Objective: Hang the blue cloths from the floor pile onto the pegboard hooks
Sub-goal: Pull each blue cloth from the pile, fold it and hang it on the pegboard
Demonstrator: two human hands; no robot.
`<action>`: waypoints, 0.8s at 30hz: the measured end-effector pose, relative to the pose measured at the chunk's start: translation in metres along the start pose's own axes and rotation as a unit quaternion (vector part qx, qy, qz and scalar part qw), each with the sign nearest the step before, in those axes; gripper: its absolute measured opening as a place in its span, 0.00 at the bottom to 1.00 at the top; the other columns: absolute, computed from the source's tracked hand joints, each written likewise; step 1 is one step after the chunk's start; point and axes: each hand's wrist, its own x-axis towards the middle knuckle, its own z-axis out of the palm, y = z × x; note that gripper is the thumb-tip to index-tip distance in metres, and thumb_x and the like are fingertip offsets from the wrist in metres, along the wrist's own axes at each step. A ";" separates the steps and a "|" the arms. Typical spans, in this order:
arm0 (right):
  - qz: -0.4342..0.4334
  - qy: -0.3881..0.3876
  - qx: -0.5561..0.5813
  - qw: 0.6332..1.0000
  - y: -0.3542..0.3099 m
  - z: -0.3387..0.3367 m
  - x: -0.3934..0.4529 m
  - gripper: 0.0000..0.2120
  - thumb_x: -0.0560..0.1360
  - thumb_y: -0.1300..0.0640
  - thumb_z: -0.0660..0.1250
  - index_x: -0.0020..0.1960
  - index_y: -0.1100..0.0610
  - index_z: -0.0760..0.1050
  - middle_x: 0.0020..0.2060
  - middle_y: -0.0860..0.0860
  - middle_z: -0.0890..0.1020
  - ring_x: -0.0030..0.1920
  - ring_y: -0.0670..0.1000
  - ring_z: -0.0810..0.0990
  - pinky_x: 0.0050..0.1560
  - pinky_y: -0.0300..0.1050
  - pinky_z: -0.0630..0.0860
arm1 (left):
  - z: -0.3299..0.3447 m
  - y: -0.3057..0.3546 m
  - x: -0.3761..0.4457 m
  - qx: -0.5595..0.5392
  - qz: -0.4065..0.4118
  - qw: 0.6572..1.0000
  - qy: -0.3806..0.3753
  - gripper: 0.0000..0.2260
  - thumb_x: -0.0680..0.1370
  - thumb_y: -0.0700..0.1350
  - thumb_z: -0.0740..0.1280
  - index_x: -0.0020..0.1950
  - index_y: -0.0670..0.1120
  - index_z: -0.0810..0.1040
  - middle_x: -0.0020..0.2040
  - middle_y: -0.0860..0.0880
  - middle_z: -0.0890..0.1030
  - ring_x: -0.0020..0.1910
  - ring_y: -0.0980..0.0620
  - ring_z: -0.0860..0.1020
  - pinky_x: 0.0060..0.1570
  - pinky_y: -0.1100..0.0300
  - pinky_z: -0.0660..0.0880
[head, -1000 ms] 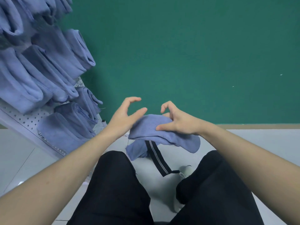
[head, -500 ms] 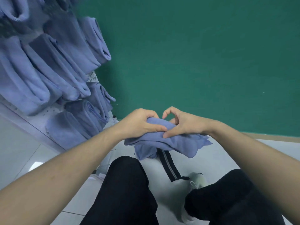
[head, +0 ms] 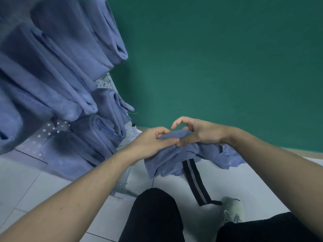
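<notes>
Both forearms reach forward from the bottom corners and meet in front of the person's knees. The left hand (head: pixel 153 142) lies palm down on a blue cloth (head: pixel 176 158), its fingers curled over the top fold with the thumb pressed along the near edge, gripping it. The right hand (head: pixel 197 132) comes in from the opposite side, wrist bent. Its thumb and lower fingers pinch the same fold, while its index finger arches up and clear of the fabric. The fingertips of the two hands nearly touch at the middle of the fold.

The cloth is held off the floor (head: pixel 52 186), bunched between the hands, with loose corners drooping below and to the right. A black strap (head: pixel 194 182) with a pale stripe hangs from beneath the cloth down towards a white shoe (head: pixel 233 209).

To the left stands the white pegboard (head: pixel 52 130), leaning across the view because of the wide lens. Many hung cloths (head: pixel 57 67) already cover it in overlapping rows, and the lowest ones reach close to the left hand. The hooks themselves are hidden under the fabric. A green wall (head: pixel 218 58) fills the background, and black trousers (head: pixel 153 217) cover the knees below.
</notes>
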 end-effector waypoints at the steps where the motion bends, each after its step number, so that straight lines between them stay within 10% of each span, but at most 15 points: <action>1: 0.003 0.003 0.003 1.000 -0.003 -0.006 0.006 0.21 0.76 0.72 0.68 0.65 0.63 0.67 0.25 0.41 0.78 0.27 0.38 0.76 0.32 0.28 0.71 | -0.003 0.001 0.006 -0.015 -0.005 1.000 0.006 0.11 0.73 0.58 0.74 0.49 0.52 0.83 0.45 0.51 0.85 0.43 0.55 0.79 0.49 0.54 0.73; 12: -0.223 0.156 -0.155 0.950 0.010 -0.051 0.072 0.32 0.69 0.53 0.78 0.69 0.51 0.71 0.68 0.49 0.74 0.70 0.45 0.73 0.71 0.42 0.68 | -0.041 0.015 0.070 -0.284 -0.032 0.940 0.188 0.06 0.79 0.48 0.70 0.45 0.47 0.79 0.41 0.47 0.81 0.42 0.50 0.78 0.45 0.58 0.75; 17: -0.292 0.272 -0.252 0.882 0.022 -0.057 0.110 0.29 0.70 0.51 0.73 0.70 0.50 0.71 0.70 0.48 0.73 0.70 0.49 0.73 0.67 0.57 0.72 | -0.051 0.025 0.087 -0.336 -0.043 0.920 0.196 0.07 0.79 0.48 0.70 0.48 0.45 0.78 0.45 0.44 0.84 0.46 0.49 0.82 0.50 0.55 0.78; 24: -0.291 0.361 -0.318 0.827 -0.003 -0.062 0.153 0.20 0.71 0.49 0.65 0.61 0.49 0.81 0.57 0.42 0.83 0.56 0.50 0.77 0.56 0.46 0.67 | -0.075 0.029 0.095 -0.370 -0.061 0.900 0.223 0.27 0.71 0.47 0.69 0.69 0.39 0.74 0.62 0.38 0.81 0.64 0.40 0.79 0.68 0.41 0.71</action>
